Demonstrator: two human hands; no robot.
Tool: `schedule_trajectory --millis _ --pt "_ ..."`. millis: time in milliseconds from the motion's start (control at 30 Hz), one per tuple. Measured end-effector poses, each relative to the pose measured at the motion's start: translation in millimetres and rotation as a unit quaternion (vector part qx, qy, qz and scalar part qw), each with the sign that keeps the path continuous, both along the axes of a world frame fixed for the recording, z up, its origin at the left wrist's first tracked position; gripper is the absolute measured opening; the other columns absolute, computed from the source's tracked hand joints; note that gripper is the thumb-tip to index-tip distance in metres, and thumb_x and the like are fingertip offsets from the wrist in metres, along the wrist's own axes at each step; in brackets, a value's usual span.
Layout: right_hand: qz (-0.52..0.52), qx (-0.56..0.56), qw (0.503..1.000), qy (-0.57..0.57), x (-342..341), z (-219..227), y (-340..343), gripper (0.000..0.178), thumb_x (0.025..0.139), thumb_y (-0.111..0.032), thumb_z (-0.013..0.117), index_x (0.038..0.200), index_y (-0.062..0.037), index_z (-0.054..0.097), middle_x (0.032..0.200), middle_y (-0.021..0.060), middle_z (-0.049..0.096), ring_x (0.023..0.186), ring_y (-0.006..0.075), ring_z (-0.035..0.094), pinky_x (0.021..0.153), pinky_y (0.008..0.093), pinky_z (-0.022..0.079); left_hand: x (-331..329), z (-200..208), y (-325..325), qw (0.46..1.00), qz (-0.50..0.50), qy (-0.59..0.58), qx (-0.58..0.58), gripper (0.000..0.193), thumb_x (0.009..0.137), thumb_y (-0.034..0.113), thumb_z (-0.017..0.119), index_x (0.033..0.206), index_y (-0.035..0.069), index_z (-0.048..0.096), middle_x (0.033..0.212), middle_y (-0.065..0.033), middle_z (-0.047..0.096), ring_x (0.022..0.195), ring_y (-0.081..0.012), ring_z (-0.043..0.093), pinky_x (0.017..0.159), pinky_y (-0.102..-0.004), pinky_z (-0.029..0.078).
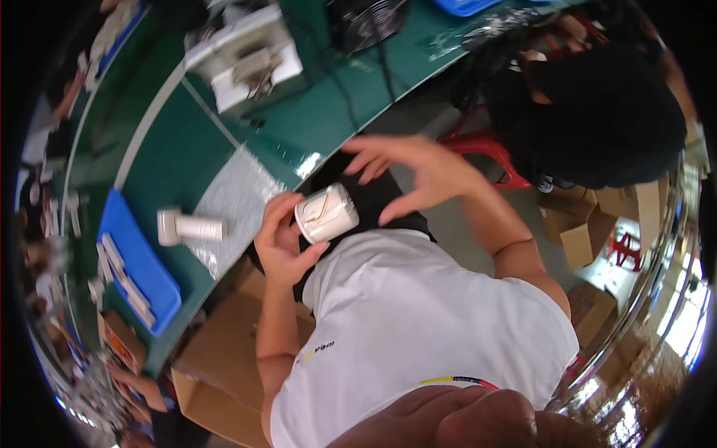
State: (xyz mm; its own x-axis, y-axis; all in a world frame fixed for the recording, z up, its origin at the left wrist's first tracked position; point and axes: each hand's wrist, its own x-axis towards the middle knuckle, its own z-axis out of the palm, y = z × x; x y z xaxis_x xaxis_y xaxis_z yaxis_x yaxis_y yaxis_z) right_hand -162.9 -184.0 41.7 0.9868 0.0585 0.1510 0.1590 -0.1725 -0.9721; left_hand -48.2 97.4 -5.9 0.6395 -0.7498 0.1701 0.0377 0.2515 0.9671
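Observation:
My left hand (282, 240) is wrapped round a white cylinder (327, 213), tilted above my lap near the table's front edge. A thin brownish strand or wire shows on the cylinder's side, and its far end looks shiny. To the right of the cylinder, my right hand (418, 173) hangs in the air, fingers spread, holding nothing. On the table to the left, a white T-shaped plastic part (190, 228) lies partly on a sheet of clear bubble wrap (237, 196).
A blue tray (142, 269) with several white parts stands at the left. Behind are a white fixture with a metal piece (250, 63) and a black fan-like device (366, 22). A co-worker in black (590, 112) sits at the right by a red stool (489, 153); cardboard boxes (231, 366) stand below.

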Motion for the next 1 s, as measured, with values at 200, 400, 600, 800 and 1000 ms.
schedule_trajectory --millis 200,400,600,800,1000 --pt "-0.485 0.028 0.857 -0.169 -89.0 36.3 -164.7 0.056 0.096 -0.007 0.063 0.146 0.0002 0.038 0.123 0.0192 0.065 0.099 0.0225 0.069 0.085 0.0289 0.056 -2.3 14.3 -45.5 0.999 -0.03 -0.03 -0.025 0.072 0.069 -0.005 0.084 0.133 -0.006 0.053 0.136 -0.0134 0.043 0.126 -0.0251 0.052 0.105 -0.0407 0.05" --pt "-0.582 0.007 0.794 -0.174 -106.2 14.0 -209.9 0.066 0.096 -0.003 0.063 0.15 0.0039 0.026 0.138 0.0219 0.053 0.113 0.0283 0.066 0.087 0.0315 0.057 -2.7 26.0 -111.9 0.998 -0.047 -0.046 -0.022 0.069 0.071 -0.006 0.084 0.133 -0.003 0.055 0.135 -0.0116 0.043 0.124 -0.024 0.053 0.104 -0.0409 0.053" --pt "-0.653 0.013 0.745 -0.131 -94.7 -24.3 -225.6 0.09 0.087 -0.007 0.076 0.154 0.0035 0.017 0.152 0.0236 0.035 0.137 0.0321 0.046 0.104 0.0362 0.047 -9.9 28.4 -175.8 0.992 -0.076 -0.09 -0.04 0.068 0.072 -0.006 0.083 0.134 0.0 0.055 0.136 -0.0115 0.045 0.126 -0.0236 0.053 0.102 -0.0383 0.053" --pt "-0.503 0.038 0.857 -0.109 -93.4 -16.4 -198.6 0.072 0.087 -0.001 0.072 0.15 -0.0031 0.038 0.148 0.0178 0.046 0.132 0.0285 0.053 0.102 0.0349 0.05 -18.3 29.5 -222.7 0.975 -0.084 -0.201 -0.036 0.066 0.072 -0.004 0.084 0.132 0.002 0.057 0.133 -0.0121 0.046 0.121 -0.0224 0.056 0.097 -0.0356 0.056" --pt "-0.307 0.022 0.947 -0.089 -111.9 9.3 -166.8 0.09 0.076 -0.003 0.079 0.155 -0.0112 0.035 0.148 0.0134 0.05 0.128 0.0265 0.057 0.103 0.0386 0.049 -25.4 27.5 -277.7 0.976 -0.101 -0.184 -0.067 0.066 0.074 -0.001 0.084 0.133 -0.001 0.056 0.132 -0.0129 0.049 0.121 -0.0248 0.058 0.103 -0.0372 0.054"
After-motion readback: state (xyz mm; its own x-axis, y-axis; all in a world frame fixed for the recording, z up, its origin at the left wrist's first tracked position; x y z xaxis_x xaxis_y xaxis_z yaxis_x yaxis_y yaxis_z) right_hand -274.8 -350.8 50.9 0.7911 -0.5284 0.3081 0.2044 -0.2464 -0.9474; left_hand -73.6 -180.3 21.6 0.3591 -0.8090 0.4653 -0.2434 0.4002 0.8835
